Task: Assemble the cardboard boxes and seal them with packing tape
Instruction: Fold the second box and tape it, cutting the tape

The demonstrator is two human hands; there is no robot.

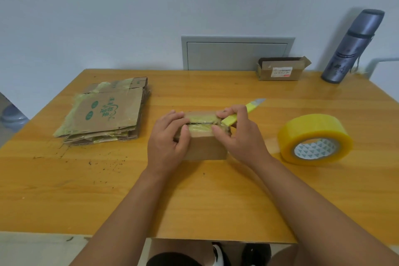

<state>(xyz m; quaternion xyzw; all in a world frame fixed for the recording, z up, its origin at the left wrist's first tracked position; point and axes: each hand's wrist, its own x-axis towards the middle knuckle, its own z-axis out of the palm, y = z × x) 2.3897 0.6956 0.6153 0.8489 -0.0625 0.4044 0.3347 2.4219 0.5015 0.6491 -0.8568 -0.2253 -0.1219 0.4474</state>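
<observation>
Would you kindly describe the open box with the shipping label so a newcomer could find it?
Start at the grey wall panel behind the wooden table. At the table's far edge, between the panel and the grey flask, sits the small open box. It alone bears a white label; its flaps stand open, untaped.

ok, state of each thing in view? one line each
box: closed, top seam taped
left hand: grips box
right hand: holds knife, fingers on tape
knife: blade out
tape roll: on its side on table
flat boxes: stacked, unassembled
far box: open
bottle: capped
</observation>
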